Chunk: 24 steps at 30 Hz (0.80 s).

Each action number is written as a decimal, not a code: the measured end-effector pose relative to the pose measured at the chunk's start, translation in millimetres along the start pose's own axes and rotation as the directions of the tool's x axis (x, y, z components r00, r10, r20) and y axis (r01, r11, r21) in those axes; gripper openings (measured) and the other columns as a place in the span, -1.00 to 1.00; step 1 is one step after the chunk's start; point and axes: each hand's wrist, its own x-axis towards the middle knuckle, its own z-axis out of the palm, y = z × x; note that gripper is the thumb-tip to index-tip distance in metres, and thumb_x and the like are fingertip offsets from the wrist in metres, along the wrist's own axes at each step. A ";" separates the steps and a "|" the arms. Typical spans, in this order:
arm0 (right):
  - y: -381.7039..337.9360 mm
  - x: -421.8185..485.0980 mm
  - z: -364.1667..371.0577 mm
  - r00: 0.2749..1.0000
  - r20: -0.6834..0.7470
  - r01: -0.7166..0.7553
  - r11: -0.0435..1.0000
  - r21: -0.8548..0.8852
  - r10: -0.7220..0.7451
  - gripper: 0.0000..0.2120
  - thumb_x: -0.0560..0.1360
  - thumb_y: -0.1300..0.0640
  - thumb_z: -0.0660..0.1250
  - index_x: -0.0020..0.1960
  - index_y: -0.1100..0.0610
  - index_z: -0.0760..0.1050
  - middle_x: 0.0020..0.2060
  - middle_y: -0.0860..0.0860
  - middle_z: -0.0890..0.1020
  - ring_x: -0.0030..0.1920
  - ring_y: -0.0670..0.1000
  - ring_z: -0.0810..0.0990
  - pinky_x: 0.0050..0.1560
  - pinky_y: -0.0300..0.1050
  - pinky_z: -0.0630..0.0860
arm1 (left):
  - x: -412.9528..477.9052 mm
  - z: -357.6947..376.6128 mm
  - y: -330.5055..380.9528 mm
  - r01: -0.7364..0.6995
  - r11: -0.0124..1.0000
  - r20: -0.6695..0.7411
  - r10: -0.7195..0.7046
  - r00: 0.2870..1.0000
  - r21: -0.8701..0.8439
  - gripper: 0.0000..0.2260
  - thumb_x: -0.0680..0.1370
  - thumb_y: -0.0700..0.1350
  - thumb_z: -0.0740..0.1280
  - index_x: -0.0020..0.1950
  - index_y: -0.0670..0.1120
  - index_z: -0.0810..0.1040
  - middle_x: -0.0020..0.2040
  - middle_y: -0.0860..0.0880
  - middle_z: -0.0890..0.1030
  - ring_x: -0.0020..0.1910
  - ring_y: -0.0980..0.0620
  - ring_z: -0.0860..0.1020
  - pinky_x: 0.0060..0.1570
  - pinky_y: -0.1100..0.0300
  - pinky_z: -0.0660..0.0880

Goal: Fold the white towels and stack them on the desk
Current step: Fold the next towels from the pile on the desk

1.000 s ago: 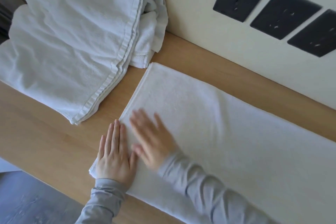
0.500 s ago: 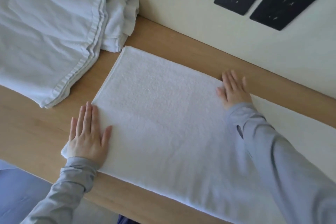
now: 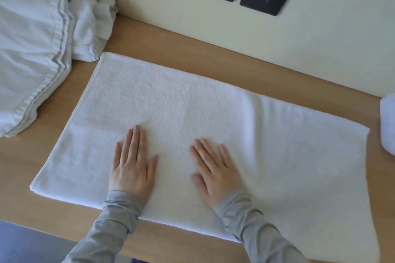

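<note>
While left hand (image 3: 132, 164) and right hand (image 3: 215, 168) press flat, white towel (image 3: 192, 102) smooth, oblong

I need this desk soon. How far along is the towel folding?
Done: maybe one white bundle at the right edge, cut off by the frame. In hand: a towel lies flat on the desk, left grip and right grip pressing on it. Left: the crumpled white heap at the far left.

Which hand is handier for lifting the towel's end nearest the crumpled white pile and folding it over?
Probably the left hand: it lies flat on the towel, nearer that end. The right hand rests flat beside it, farther along, and would have to reach across.
</note>
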 end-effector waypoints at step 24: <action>155.1 -10.1 -29.6 0.998 -0.048 -0.037 0.999 -0.025 0.036 -0.48 0.56 0.01 0.01 0.45 0.20 0.26 0.45 0.11 0.29 0.47 0.14 0.21 0.41 0.30 0.15 | 1.9 27.4 109.1 -0.142 0.987 0.049 0.139 0.989 0.076 -0.35 0.59 0.21 -0.20 0.52 -0.19 0.14 0.53 -0.13 0.17 0.51 -0.06 0.13 0.48 -0.04 -0.01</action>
